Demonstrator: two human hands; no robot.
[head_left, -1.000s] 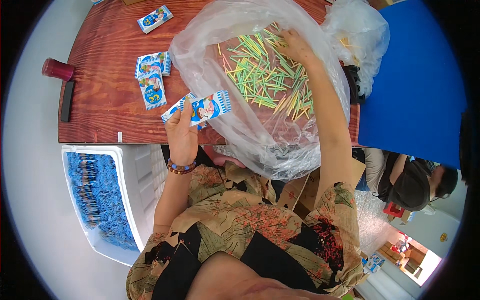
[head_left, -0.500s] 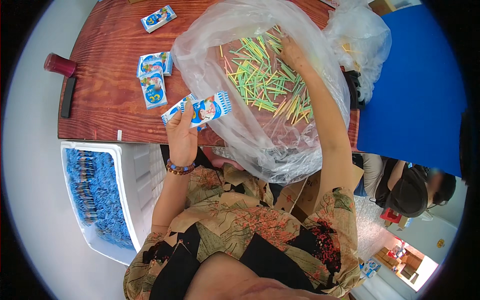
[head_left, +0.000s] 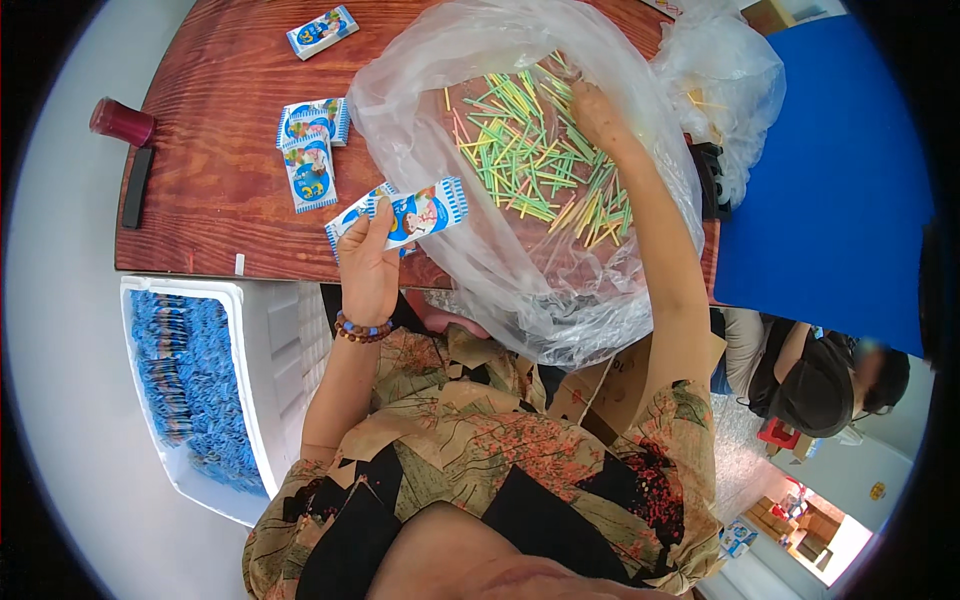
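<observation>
My left hand (head_left: 370,245) is closed around small blue-and-white printed packets (head_left: 428,212), at least two fanned one over the other, with the thumb pressed on top. They are above the table near its front edge, beside a large clear plastic bag (head_left: 400,90). Thin yellow, green and pink sticks (head_left: 525,150) lie loosely heaped in the opened bag. Over the far right edge of that heap, my right hand (head_left: 600,118) reaches down with curled fingers. The fingertips are partly hidden, and what they pinch cannot be made out.
On the reddish wooden table (head_left: 200,215) lie several more packets (head_left: 310,165), a lone packet (head_left: 323,32), a dark red cup (head_left: 122,122) and a black bar (head_left: 138,190). A white foam box (head_left: 240,350) full of blue packets stands left. At right are another plastic bag (head_left: 730,90) and a blue panel (head_left: 830,170).
My right hand has drawn slightly right and nearer at the heap's edge, and some sticks there have shifted. My left hand keeps its packets almost in place.
</observation>
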